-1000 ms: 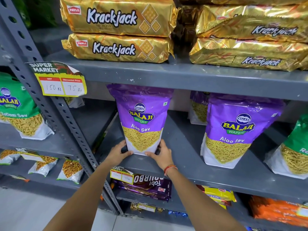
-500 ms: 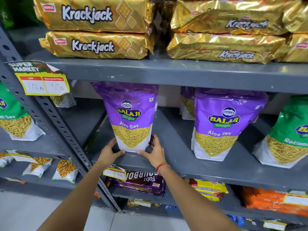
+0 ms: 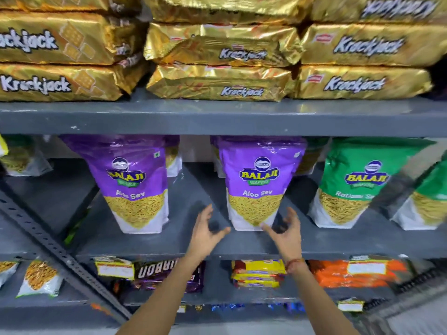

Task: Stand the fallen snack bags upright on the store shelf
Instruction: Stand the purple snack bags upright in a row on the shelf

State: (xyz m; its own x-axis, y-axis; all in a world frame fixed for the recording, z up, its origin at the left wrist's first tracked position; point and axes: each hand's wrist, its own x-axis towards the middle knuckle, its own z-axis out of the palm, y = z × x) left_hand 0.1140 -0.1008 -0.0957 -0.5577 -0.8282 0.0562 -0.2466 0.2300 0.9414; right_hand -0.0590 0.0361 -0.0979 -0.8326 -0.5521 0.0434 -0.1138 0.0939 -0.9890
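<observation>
Two purple Aloo Sev bags stand upright on the grey middle shelf (image 3: 188,247). The left purple bag (image 3: 135,184) stands free, with no hand on it. My left hand (image 3: 205,228) and my right hand (image 3: 285,228) hover with spread fingers on either side of the base of the right purple bag (image 3: 256,187). Neither hand holds anything; the right thumb is close to the bag's lower corner. A green Ratlami Sev bag (image 3: 355,184) stands upright to the right. More purple bags show behind, partly hidden.
Gold Krackjack packs (image 3: 217,78) lie stacked on the shelf above. Below are a purple Bourbon pack (image 3: 167,274), yellow packs (image 3: 258,274) and orange packs (image 3: 353,274). A perforated grey upright (image 3: 48,240) slants across the left. Another green bag (image 3: 425,201) stands at the far right.
Both hands have let go of the left purple bag and moved right to the second purple bag. The view has shifted right and closer.
</observation>
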